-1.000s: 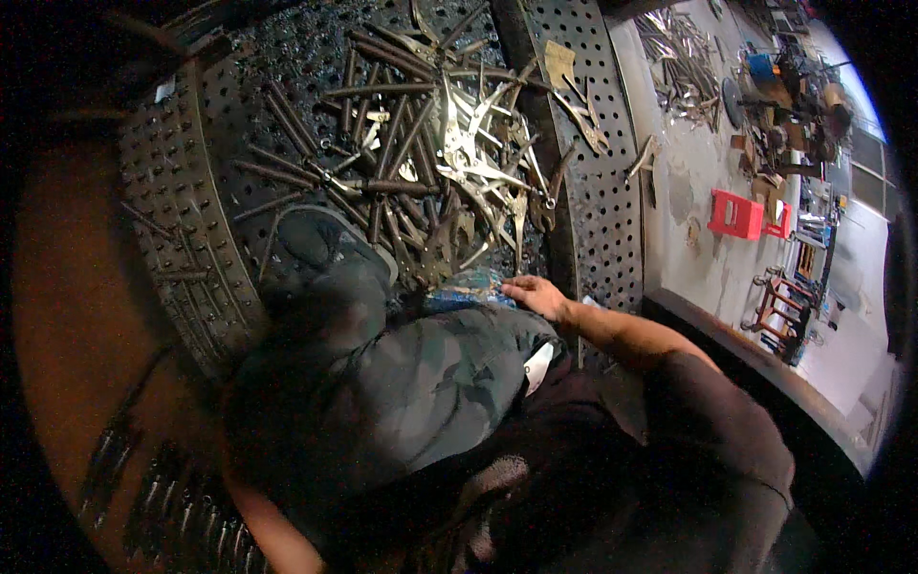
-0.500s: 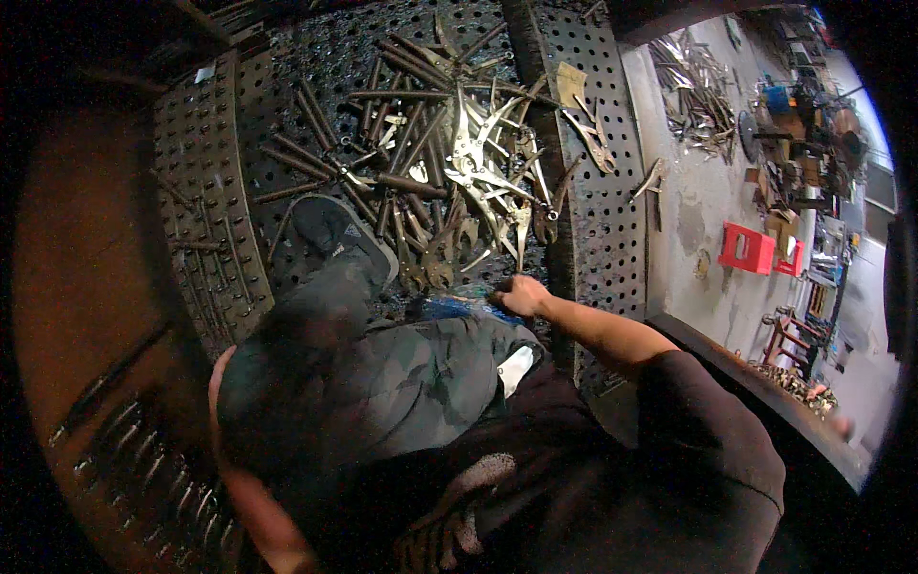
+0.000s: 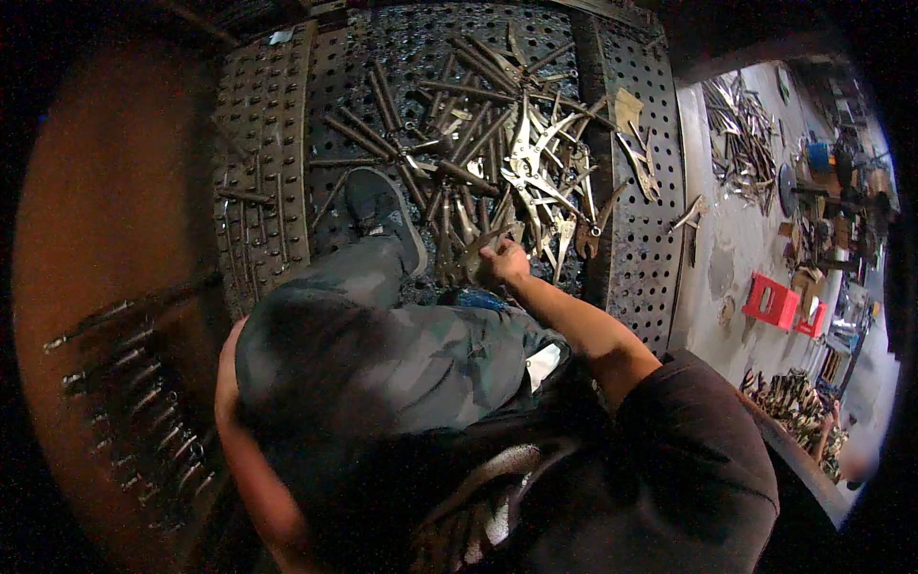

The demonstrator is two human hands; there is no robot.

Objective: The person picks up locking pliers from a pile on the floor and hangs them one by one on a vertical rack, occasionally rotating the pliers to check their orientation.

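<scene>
Knees first: bent leg in camo trousers (image 3: 382,354) fills the near view, dark shoe (image 3: 382,212) planted on the perforated steel table (image 3: 641,258). Left forearm runs down past the thigh at lower left; left hand out of frame. Right arm reaches forward over the knee. Right hand (image 3: 504,260) sits at the near edge of the tool heap, fingers curled onto a dull metal clamp piece (image 3: 475,251); looks pinched between thumb and fingers, but grip detail is too small to confirm. Just beyond the hand: pile of locking pliers (image 3: 535,167), silver jaws tangled together, touching each other. Left of those, dark steel rods and pins (image 3: 421,124) scattered across the holes. Far right, off the table: concrete floor with a red stool (image 3: 771,301) and more loose tools (image 3: 741,124).
</scene>
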